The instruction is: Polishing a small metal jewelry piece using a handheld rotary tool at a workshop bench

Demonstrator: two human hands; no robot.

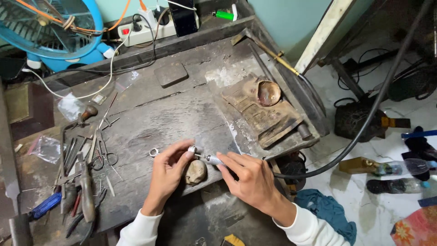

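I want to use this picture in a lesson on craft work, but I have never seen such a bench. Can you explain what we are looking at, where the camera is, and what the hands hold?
The camera sits on the person's head and looks down at their own hands. The right hand holds a slim metal handpiece joined to a black flexible hose. The left hand pinches a small silvery ring against its tip, above a rounded stone. They work on a worn wooden bench. Pliers and hand tools lie left, another ring nearby, a blue fan behind.
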